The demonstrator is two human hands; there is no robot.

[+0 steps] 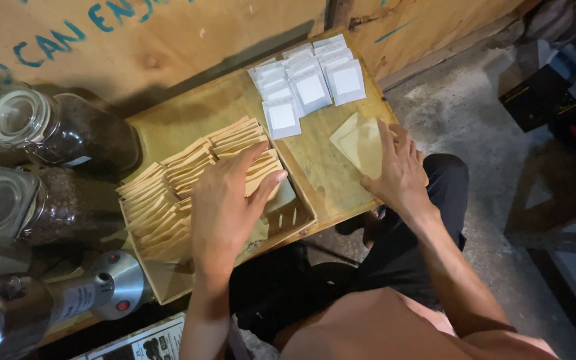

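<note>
The left grip (225, 200) is laid flat on tan envelopes (188, 167) in a wooden tray (168, 283). A tan pouch (358, 143) is pressed under the right grip (401, 170); white packets (308, 80) lie beyond it on the table (321, 180).

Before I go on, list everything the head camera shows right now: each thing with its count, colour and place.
tan envelopes: a large stack, exact count unclear, tan, filed in rows in the wooden tray.
wooden tray: one, light wood, left part of the board.
white sachets: about ten, white, overlapping at the far end of the board.
loose tan envelopes: two or so, tan, on the board under the right hand.
wooden board: one, light wood, across the middle.
glass jars: two, clear with dark contents, far left.
metal grinder: one, silver, lower left.
left hand: flat on the filed envelopes.
right hand: pressing on the loose envelopes.
</note>
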